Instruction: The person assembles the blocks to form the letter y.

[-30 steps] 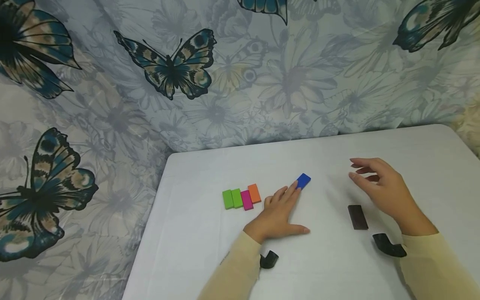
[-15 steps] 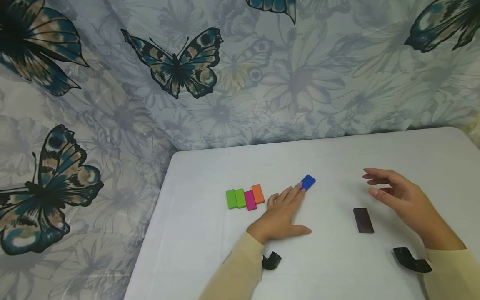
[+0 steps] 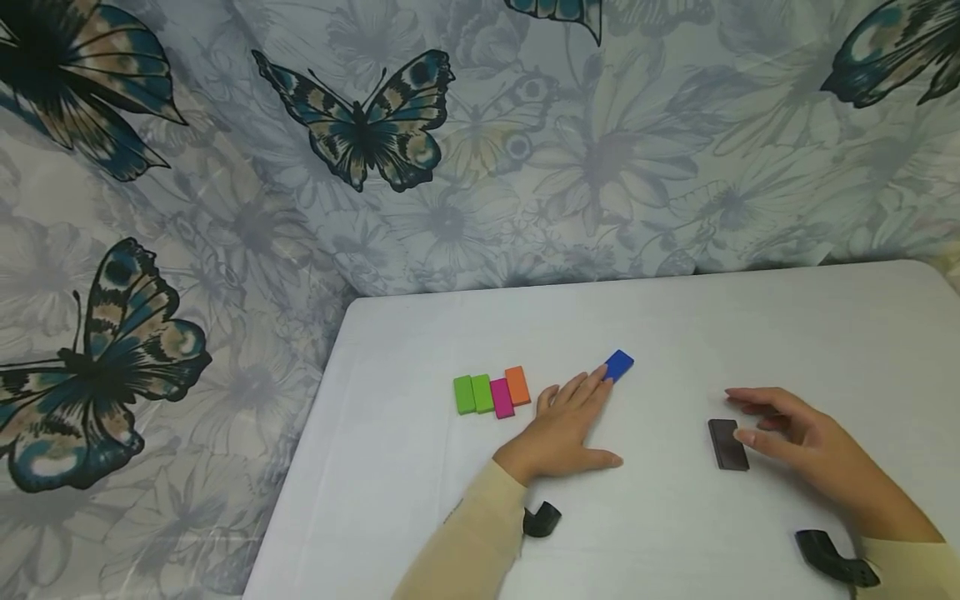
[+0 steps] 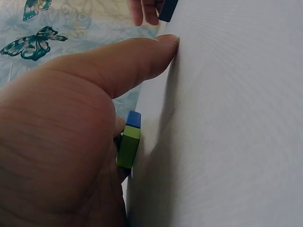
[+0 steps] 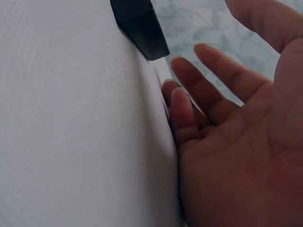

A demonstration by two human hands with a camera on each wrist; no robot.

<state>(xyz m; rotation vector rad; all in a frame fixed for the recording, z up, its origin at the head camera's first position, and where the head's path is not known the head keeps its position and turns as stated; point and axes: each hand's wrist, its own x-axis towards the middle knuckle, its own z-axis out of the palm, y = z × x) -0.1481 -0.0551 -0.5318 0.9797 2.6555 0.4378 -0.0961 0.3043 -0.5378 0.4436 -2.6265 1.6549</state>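
Observation:
My left hand (image 3: 557,429) lies spread, its fingertips touching the near end of a blue block (image 3: 619,365). In the left wrist view a green block (image 4: 128,147) and a blue block (image 4: 134,118) show past the hand; whether the green one lies under my fingers I cannot tell. My right hand (image 3: 813,446) is loosely bent, thumb and fingers apart, just right of a dark brown block (image 3: 727,445). From the head view the thumb tip overlaps that block's edge. The right wrist view shows the hand holding nothing, with the dark block (image 5: 141,30) beyond its fingers.
Left of my left hand, a staggered row runs from two green blocks (image 3: 472,394) through a magenta block (image 3: 502,398) to an orange block (image 3: 517,386). All lie on a white table (image 3: 390,500). Butterfly-patterned cloth (image 3: 450,225) rises behind its far edge.
My right hand has come down and nearer to me, from above the table beyond the dark block to beside it. The left hand stays on the blue block. The head view has shifted slightly.

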